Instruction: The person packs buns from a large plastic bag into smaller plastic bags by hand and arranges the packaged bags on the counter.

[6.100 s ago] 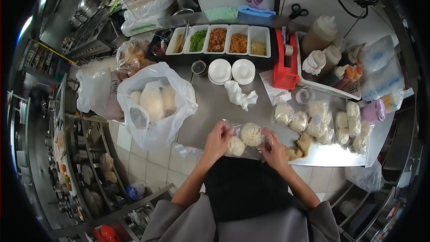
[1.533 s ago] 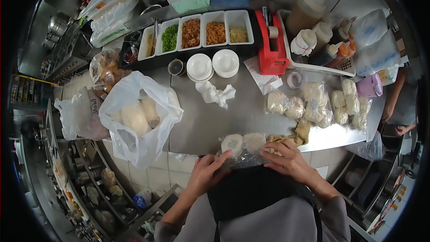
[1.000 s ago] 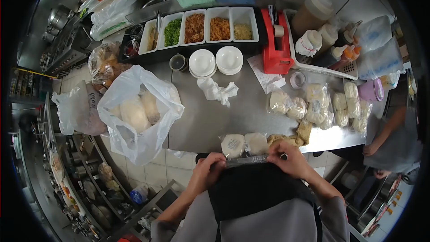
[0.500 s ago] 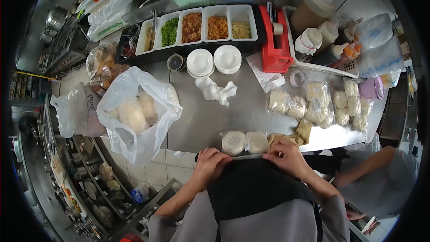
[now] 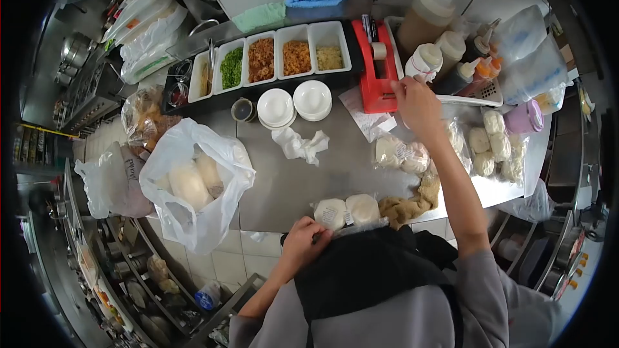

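Note:
At the front edge of the steel counter (image 5: pixel 284 180), a clear bag with two white buns (image 5: pixel 348 211) lies with its printed label up. My left hand (image 5: pixel 305 240) is closed on the near left edge of this bag. Stretched forward to the right, my right hand (image 5: pixel 418 106) is at the front end of the red tape dispenser (image 5: pixel 379 80). Its thumb and fingers are pinched together there, and whatever they hold is too small to make out. A crumpled brown cloth (image 5: pixel 412 205) is just right of the bag.
Several bagged buns (image 5: pixel 495 135) lie at the right, beside a purple cup (image 5: pixel 523 117). Squeeze bottles stand in a white basket (image 5: pixel 477 96). White bowls (image 5: pixel 313 100) and food trays (image 5: pixel 294 58) are at the back. An open white bag (image 5: pixel 193 183) sits left. A co-worker's grey clothing (image 5: pixel 535 312) shows lower right.
My right hand has let go of the bag's edge and moved forward to the tape dispenser. My left hand stays at the bag. The co-worker at the right has moved mostly out of sight.

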